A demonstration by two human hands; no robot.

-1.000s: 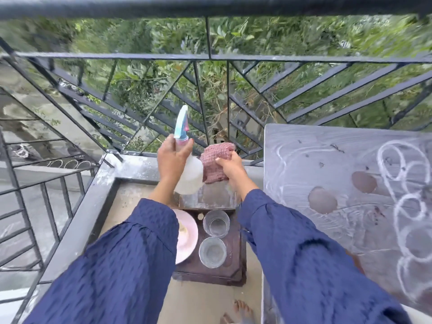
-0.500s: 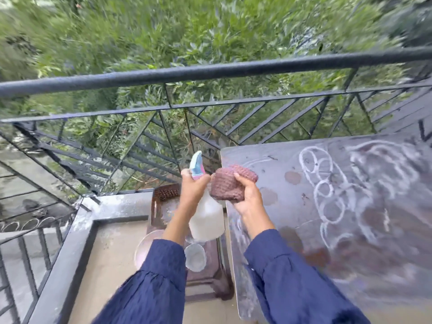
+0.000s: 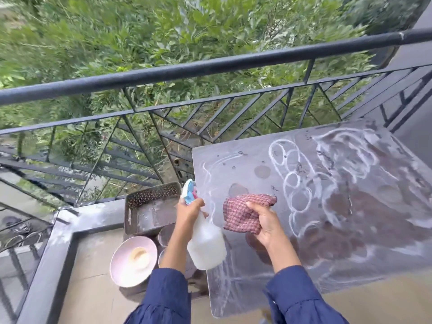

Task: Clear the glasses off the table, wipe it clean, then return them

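Note:
The grey table [image 3: 350, 230] fills the right side, streaked with white ring marks and smears. My left hand [image 3: 188, 212] grips a white spray bottle [image 3: 205, 244] by its blue and pink trigger head, at the table's left edge. My right hand [image 3: 264, 222] holds a bunched pink checked cloth [image 3: 243, 212] just above the table's left part. Two glasses [image 3: 166, 233] stand on a low stool to the left of the table, mostly hidden behind my left arm and the bottle.
A dark perforated tray [image 3: 152, 206] and a pink plate [image 3: 133, 260] with something pale on it sit on the low stool. A black metal railing [image 3: 210, 66] runs behind, with greenery beyond. A grey ledge [image 3: 60, 242] borders the balcony floor at left.
My view has swung right and up, bringing the table toward the centre. Both hands moved from above the stool to the table's left edge, still holding bottle and cloth.

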